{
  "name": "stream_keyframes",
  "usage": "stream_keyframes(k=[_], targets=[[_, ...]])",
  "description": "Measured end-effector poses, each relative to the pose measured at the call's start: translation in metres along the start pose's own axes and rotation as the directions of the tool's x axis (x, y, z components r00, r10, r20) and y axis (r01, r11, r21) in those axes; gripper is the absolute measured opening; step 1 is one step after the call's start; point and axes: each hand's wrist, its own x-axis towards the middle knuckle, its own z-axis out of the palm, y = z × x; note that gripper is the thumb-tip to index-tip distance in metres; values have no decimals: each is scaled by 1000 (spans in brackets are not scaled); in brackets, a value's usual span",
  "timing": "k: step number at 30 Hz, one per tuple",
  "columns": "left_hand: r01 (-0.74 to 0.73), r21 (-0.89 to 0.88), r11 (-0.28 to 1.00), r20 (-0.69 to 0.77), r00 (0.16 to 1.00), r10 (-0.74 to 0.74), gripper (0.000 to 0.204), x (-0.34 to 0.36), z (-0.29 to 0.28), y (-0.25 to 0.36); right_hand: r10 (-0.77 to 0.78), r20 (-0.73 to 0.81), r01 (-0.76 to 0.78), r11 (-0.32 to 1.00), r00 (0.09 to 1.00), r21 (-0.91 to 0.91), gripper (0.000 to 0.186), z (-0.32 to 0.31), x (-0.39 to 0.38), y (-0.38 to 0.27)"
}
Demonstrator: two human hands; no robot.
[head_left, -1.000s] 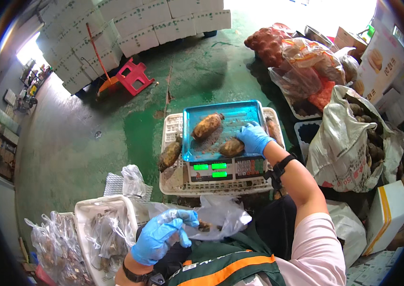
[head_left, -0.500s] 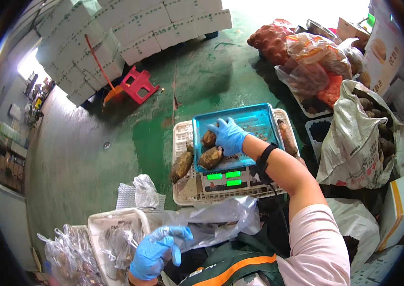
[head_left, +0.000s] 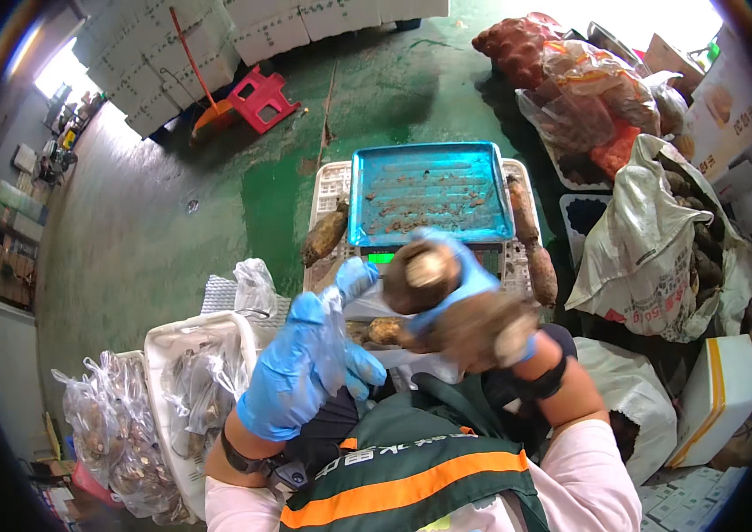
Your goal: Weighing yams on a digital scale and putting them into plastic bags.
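Note:
My right hand [head_left: 471, 273], in a blue glove and blurred by motion, grips two muddy brown tubers with pale cut ends: one tuber [head_left: 422, 273] at its left, another tuber [head_left: 482, 332] lower down. My gloved left hand [head_left: 283, 381] pinches a clear plastic bag [head_left: 332, 341] just left of them. Another tuber [head_left: 385, 331] shows low between my hands; whether it lies inside the bag I cannot tell. Beyond my hands, the blue tray [head_left: 433, 191] of a scale carries bits of dirt. The scale's lit display [head_left: 381, 258] is partly hidden by my right hand.
A white crate [head_left: 330, 191] sits under the scale, with a tuber [head_left: 326, 235] at its left and more [head_left: 522, 213] at its right. Filled plastic bags [head_left: 114, 417] and a white bin [head_left: 163, 341] stand left. An open sack [head_left: 637, 248] and a foam box [head_left: 720, 399] are right.
My right hand has lifted the two tubers off the blue tray and brought them toward me. My left hand has risen to meet it, with the plastic bag in its fingers.

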Motion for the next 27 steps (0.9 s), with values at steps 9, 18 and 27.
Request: stream_keyframes(k=[9, 18, 27], targets=[[-307, -40, 951, 111, 944, 310, 77, -12, 49, 47, 225, 402, -258, 966, 887, 28, 72, 40, -51, 13], [-567, -175, 805, 173, 787, 592, 50, -16, 32, 143, 79, 510, 437, 417, 856, -797, 40, -21, -12, -80], [-551, -351, 757, 254, 722, 643, 40, 80, -3, 164, -493, 135, -41, -330, 859, -943, 44, -74, 48, -175]])
